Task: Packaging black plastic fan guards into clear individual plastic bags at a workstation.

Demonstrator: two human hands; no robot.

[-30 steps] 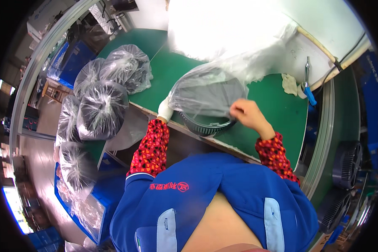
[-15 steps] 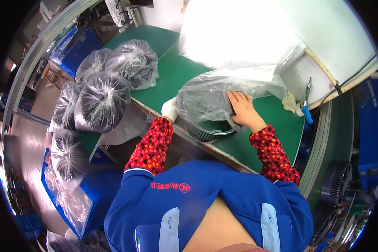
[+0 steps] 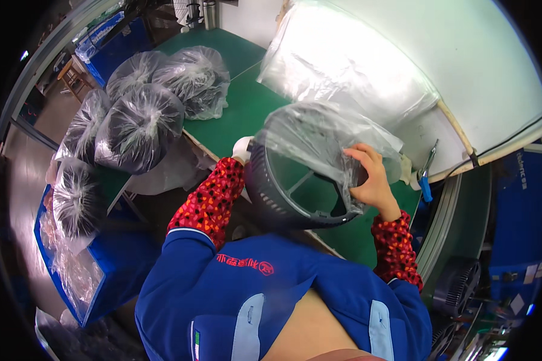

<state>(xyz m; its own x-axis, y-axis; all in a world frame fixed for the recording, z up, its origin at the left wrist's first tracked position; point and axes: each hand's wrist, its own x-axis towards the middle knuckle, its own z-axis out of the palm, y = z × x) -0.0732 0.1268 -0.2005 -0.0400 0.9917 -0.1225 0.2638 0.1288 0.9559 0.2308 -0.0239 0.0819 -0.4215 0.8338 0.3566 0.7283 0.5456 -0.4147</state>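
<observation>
Bagged parts point(image 3: 140, 126) lie left of the fan guard point(image 3: 295, 180).

I wear a bright blue work jacket with a small red embroidered marking across the upper chest. Two pale grey-blue vertical strips run down the front, one on each side, and a little green-and-white patch sits low on the left strip. Over both forearms I have red sleeve covers dotted with a dark, speckled pattern, gathered at the wrist and at the elbow, where the blue fabric shows beneath. My left hand point(image 3: 242, 148) is in a white glove, only partly in view. My right hand point(image 3: 374, 180) is bare, with no ring or watch showing.
</observation>
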